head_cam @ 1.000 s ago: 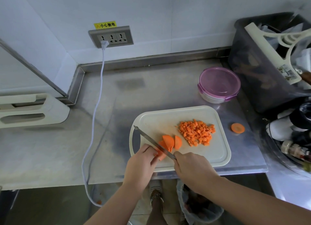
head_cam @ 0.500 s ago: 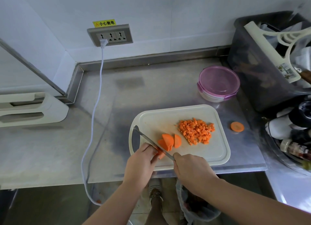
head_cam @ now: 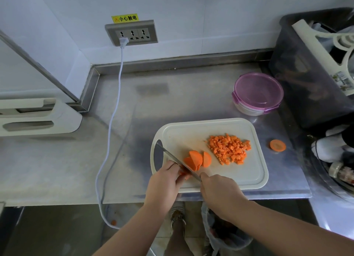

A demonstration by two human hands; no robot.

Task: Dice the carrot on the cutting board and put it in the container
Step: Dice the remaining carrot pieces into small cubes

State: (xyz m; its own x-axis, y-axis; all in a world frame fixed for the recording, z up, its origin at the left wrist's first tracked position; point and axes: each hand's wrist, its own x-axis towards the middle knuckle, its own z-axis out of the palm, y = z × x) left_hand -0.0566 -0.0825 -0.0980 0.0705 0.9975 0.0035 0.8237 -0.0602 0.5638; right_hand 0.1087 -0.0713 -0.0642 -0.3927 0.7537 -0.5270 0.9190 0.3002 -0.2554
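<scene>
Head view. Board (head_cam: pixel 249 179) sits at the bench (head_cam: pixel 134 141) front edge, right of middle. Left hand (head_cam: pixel 164 181), fingers curled, pins the carrot (head_cam: pixel 184 174) stub at the board's front-left, near the handle hole. Only a sliver of orange shows past the fingertips, so I cannot tell how much stub is left. Right hand (head_cam: pixel 218 190) is wrapped round the knife (head_cam: pixel 172 156) handle. The blade runs diagonally toward the board's left edge, flat against the left knuckles, edge on the carrot.

Slices (head_cam: pixel 197 158) lean together just beside the blade, mid-board. Dice (head_cam: pixel 229 148) are heaped toward the board's right side, apart from the slices. Container (head_cam: pixel 249 111) stands beyond the board's back-right corner, lid (head_cam: pixel 258 89) on, apparently empty. A stray slice (head_cam: pixel 277 145) lies on the bench off the board's right edge.

Judged: mid-slicing, dicing partly done, nothing loaded yet.

Handling: the carrot is stiff and light, and its cut faces are likely slick. The round side will roll, so set a flat face down and hold it from above, fingertips tucked back. The dice are small and loose and will scatter, so scoop with the blade or tip the board rather than pinch. The lid must come off first.
</scene>
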